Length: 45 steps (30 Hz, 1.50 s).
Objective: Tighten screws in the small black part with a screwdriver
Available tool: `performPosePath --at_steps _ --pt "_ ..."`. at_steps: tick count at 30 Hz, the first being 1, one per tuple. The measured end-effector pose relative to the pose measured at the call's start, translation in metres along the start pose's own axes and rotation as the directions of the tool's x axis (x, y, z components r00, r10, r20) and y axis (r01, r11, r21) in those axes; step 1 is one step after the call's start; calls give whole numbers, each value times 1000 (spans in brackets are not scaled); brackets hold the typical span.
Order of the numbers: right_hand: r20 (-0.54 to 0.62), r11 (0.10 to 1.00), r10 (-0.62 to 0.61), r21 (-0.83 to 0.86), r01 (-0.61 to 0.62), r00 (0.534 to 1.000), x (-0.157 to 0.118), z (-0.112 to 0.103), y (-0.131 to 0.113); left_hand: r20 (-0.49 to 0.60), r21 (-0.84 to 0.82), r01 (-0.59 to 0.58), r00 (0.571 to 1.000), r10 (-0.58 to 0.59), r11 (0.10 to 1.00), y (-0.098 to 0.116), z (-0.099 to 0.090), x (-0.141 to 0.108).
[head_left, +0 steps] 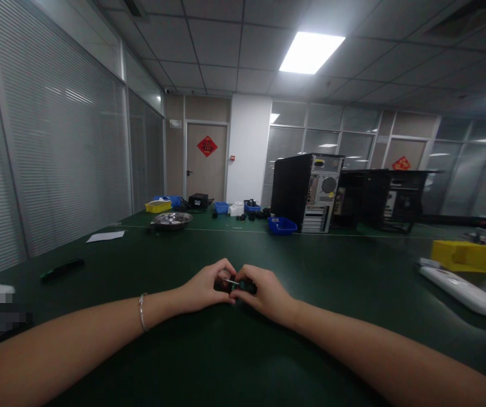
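My left hand [207,288] and my right hand [265,294] meet above the green tabletop [226,362], fingers curled and fingertips nearly touching. Between them is a small dark object [248,286] with a hint of green; a thin pale metal strip or shaft [231,281] crosses the gap. Both hands are closed on it, thumbs below and fingers above. The fingers cover much of it, so its kind is unclear, as is whether it is one piece or two.
A green-and-black tool [62,270] and white paper [105,236] lie at left. Farther back are a metal bowl [172,220], a blue bin [282,226] and a computer tower [293,192]. A yellow bin [463,256] and a long white device [465,291] are at right.
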State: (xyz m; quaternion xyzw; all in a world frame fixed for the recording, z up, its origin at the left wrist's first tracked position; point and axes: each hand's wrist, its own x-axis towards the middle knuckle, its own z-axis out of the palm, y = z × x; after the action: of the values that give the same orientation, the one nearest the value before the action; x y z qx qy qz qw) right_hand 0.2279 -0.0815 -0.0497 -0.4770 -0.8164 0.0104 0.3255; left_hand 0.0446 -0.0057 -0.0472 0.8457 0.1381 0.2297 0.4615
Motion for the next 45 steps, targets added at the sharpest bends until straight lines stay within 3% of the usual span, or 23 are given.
performPosePath --at_steps 9,19,24,28,32,33,35,36,41,45 --pt "14 1000 -13 -12 13 1000 -1 -4 -5 134 -179 -9 990 33 984 2 -3 0" --pt "20 1000 -23 -11 23 1000 0 -3 -3 96 -185 42 995 -24 982 0 -1 3" --pt "0 998 3 61 -3 1000 1 -2 0 -65 -170 -12 998 1 985 -7 -4 7" --pt "-4 993 75 87 -74 997 1 -3 3 -289 -62 -26 957 7 998 -21 -28 18" --pt "30 989 66 132 -69 997 1 -6 3 -519 -19 -29 855 15 999 -44 -87 23" --pt "42 988 65 137 -70 997 1 -7 3 -603 -41 -16 798 -12 999 -52 -105 21" --pt "58 988 69 132 -76 996 1 -8 2 -782 -140 11 612 -117 990 -67 -139 13" --pt "64 989 72 123 -79 995 1 -8 2 -826 -164 21 544 -149 986 -75 -155 7" --pt "94 992 73 94 -82 993 2 -9 0 -922 -246 63 292 -254 967 -106 -206 -31" --pt "101 994 62 84 -70 993 1 -9 -1 -946 -258 81 183 -268 963 -115 -222 -48"
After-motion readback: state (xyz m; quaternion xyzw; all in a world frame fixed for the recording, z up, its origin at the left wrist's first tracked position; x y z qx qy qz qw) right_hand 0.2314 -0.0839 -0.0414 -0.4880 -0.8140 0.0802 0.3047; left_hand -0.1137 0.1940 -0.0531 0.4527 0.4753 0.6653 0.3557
